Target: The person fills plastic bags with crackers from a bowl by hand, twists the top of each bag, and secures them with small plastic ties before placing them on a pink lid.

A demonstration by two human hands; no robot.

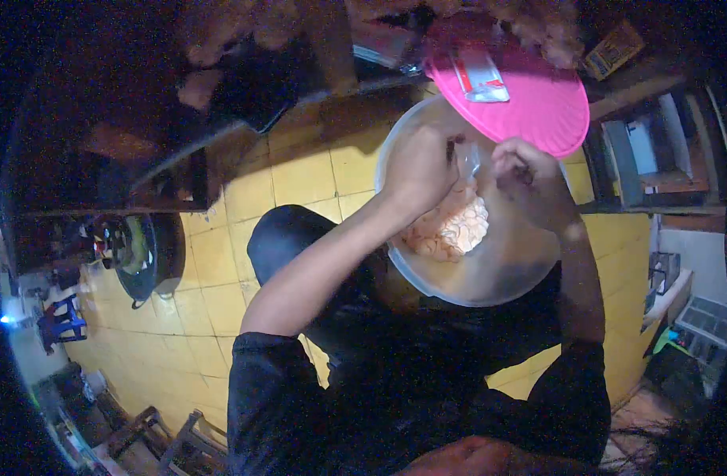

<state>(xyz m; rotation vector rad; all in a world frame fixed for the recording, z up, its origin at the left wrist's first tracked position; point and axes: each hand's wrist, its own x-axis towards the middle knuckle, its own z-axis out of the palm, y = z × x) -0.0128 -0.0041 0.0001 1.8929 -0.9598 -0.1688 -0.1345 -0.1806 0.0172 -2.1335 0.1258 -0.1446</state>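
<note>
A wide translucent plastic basin (498, 289) sits between my legs, holding a pale orange, lumpy, crumbly mass (459, 226). My left hand (423, 163) is above the basin's left side, its fingers closed around a small clear plastic packet (473, 161). Across from it, my right hand (526, 166) hovers over the basin with fingers curled in a pinch; what they hold, if anything, cannot be made out. Beyond both hands lies a pink round scalloped lid or tray (550, 111), with a silver-and-red packet (482, 75) on it.
Yellow floor tiles (300, 170) surround me. A dark round pan (149, 262) is at the left, with a blue stool (62, 321) farther out. Wooden furniture (193, 444) is at lower left. A small yellow packet (615, 50) lies at the upper right, near dark shelving (653, 151).
</note>
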